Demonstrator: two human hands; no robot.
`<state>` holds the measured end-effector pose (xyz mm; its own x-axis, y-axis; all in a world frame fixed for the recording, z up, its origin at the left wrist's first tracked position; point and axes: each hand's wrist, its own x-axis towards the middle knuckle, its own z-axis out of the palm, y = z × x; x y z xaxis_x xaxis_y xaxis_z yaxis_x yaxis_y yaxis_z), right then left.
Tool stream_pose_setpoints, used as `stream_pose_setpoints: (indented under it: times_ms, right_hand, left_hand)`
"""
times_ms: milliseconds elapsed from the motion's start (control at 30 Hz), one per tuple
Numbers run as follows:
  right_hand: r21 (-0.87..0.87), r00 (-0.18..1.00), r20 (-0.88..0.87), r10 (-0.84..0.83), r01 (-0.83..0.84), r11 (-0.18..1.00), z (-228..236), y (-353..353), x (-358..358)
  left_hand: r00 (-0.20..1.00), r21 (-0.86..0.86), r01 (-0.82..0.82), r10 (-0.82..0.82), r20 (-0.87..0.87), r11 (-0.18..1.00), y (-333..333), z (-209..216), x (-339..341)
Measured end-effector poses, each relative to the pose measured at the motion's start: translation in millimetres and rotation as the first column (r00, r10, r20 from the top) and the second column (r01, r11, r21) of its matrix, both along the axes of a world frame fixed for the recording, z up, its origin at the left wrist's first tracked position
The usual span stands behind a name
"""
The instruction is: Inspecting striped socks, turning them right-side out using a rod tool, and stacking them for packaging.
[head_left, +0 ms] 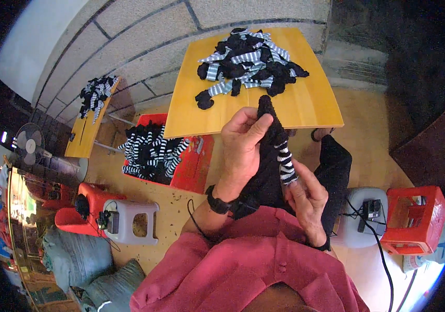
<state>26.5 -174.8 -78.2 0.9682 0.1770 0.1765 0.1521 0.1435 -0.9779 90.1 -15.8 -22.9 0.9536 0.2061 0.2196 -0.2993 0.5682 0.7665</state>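
My left hand (240, 148) grips the upper part of a black sock (267, 161), thumb and fingers pinching its dark toe end near the table's front edge. A black and white striped section of that sock hangs lower, where my right hand (305, 200) pinches it. A black band sits on my left wrist. On the yellow wooden table (305, 106) beyond my hands lies a pile of black and striped socks (248, 65).
A red crate (194, 166) full of striped socks stands on the floor to the left, with a second small table (84, 138) carrying more socks behind it. A grey stool (131, 221), a red crate (415, 218) at right, cables and a fan (29, 140) surround me.
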Motion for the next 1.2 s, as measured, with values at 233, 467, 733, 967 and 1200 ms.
stream_pose_setpoints:
  times_ms: [233, 467, 733, 967, 1200]
  right_hand:
    - [-0.261, 0.949, 0.301, -0.098, 0.181, 0.948, 6.0, -1.3, 4.6]
    - [-0.235, 0.959, 0.270, -0.088, 0.154, 0.960, 0.2, 0.0, 5.4]
    - [0.190, 0.968, -0.221, 0.118, -0.075, 0.979, 6.1, 0.6, 1.1]
    - [0.470, 0.862, -0.375, 0.342, -0.141, 0.871, 18.8, -0.5, -0.8]
    - [0.475, 0.872, -0.369, 0.323, -0.121, 0.871, 10.8, -4.1, 7.6]
  left_hand:
    - [0.994, 0.301, -0.085, 0.060, 0.092, 0.950, 17.6, 17.5, 15.0]
    - [0.992, -0.026, 0.094, -0.096, -0.084, 0.995, 17.0, 19.7, 16.9]
    - [0.981, -0.072, 0.173, -0.179, -0.079, 0.982, -2.8, 7.2, 8.2]
    - [0.962, -0.152, 0.269, -0.273, -0.009, 0.951, -4.6, 0.5, 2.4]
    - [0.944, -0.078, 0.289, -0.297, -0.146, 0.954, -2.0, -2.6, 3.8]
